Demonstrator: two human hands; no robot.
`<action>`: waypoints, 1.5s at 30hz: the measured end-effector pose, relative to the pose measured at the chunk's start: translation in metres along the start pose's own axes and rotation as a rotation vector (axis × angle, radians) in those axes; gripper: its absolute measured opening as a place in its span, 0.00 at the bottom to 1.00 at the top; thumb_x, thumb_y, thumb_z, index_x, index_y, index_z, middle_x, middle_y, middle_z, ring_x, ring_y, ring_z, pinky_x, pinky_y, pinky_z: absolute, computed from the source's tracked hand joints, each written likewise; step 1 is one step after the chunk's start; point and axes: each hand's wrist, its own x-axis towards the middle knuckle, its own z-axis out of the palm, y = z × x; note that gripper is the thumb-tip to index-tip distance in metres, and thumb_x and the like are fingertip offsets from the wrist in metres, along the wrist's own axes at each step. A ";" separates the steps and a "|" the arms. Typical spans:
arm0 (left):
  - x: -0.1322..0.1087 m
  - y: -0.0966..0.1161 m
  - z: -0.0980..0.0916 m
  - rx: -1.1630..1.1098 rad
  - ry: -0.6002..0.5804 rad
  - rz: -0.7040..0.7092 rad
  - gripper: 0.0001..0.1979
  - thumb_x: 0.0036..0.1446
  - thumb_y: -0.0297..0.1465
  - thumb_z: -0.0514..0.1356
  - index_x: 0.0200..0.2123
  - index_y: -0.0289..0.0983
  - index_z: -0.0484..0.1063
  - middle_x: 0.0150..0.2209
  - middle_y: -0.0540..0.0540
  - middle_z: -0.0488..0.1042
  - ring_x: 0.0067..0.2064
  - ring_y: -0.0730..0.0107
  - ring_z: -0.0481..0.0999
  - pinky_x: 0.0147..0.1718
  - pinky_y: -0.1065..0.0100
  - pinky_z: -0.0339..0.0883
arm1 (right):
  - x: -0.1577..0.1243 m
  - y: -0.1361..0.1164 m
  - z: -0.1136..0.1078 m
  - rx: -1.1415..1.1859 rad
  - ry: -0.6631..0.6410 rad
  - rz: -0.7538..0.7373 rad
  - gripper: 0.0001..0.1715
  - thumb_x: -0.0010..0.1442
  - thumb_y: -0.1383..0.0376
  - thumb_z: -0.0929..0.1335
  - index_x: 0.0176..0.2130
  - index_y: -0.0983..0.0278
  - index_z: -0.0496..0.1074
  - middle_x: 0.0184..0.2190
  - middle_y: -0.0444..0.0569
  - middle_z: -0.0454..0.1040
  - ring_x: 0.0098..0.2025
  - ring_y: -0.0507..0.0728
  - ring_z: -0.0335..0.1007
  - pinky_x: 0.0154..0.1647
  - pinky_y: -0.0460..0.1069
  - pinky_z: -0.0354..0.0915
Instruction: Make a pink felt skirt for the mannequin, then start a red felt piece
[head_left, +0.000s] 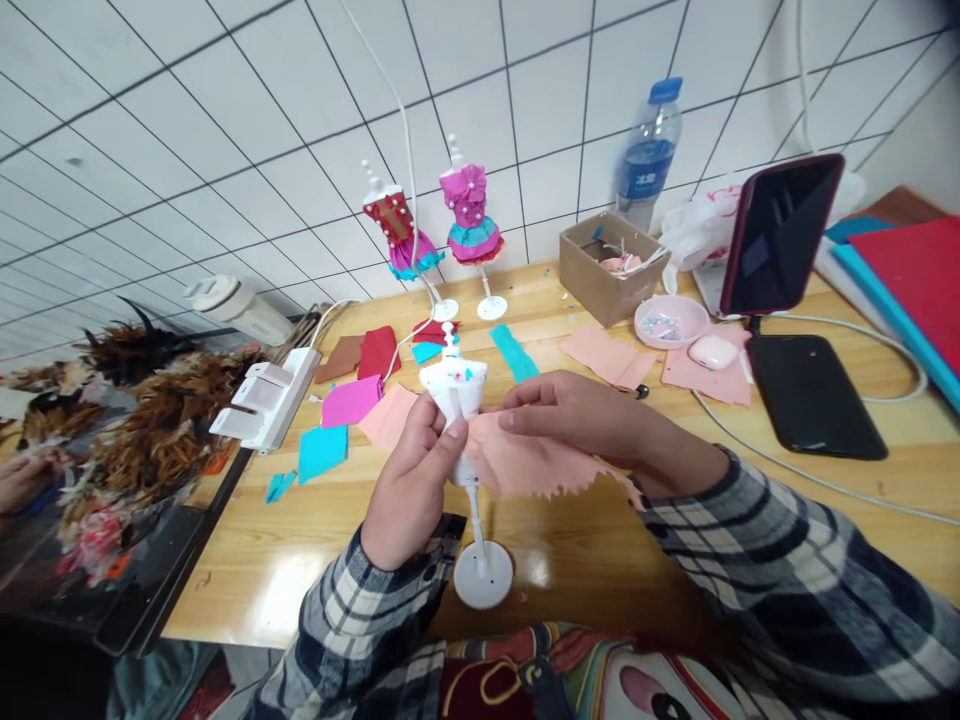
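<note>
My left hand (409, 480) is closed around the waist of a small white mannequin stand (459, 390), whose round base (483, 575) hangs just above the wooden table (300, 540). My right hand (581, 415) pinches a pink felt piece (525, 465) with a zigzag lower edge and presses it against the mannequin's waist. Both sleeves are plaid.
Two dressed mannequins (397, 235) (471, 215) stand at the back. Felt scraps (349, 400) lie around. A cardboard box (611, 265), water bottle (649, 150), pink dish (670, 320), propped phone (784, 235), flat phone (814, 395), power strip (270, 400) and feathers (150, 400) surround the spot.
</note>
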 end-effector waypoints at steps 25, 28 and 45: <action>-0.008 0.007 0.006 0.125 0.142 0.104 0.16 0.61 0.35 0.59 0.52 0.44 0.64 0.53 0.45 0.70 0.56 0.59 0.68 0.54 0.60 0.62 | -0.003 0.000 0.004 -0.036 0.067 -0.080 0.08 0.44 0.71 0.66 0.27 0.62 0.62 0.22 0.38 0.62 0.24 0.48 0.57 0.22 0.44 0.52; -0.008 0.006 0.005 0.106 0.150 0.101 0.16 0.61 0.35 0.60 0.52 0.44 0.64 0.54 0.45 0.70 0.58 0.57 0.66 0.56 0.60 0.61 | -0.004 -0.003 0.007 0.176 -0.007 0.000 0.11 0.42 0.71 0.68 0.30 0.63 0.65 0.23 0.40 0.66 0.24 0.49 0.60 0.23 0.44 0.55; -0.008 0.009 0.003 -0.026 0.026 -0.035 0.21 0.60 0.37 0.60 0.56 0.45 0.66 0.51 0.45 0.74 0.55 0.55 0.71 0.53 0.56 0.65 | -0.002 -0.001 0.000 -0.092 -0.065 -0.175 0.21 0.55 0.48 0.70 0.32 0.64 0.73 0.29 0.43 0.71 0.33 0.52 0.65 0.34 0.46 0.59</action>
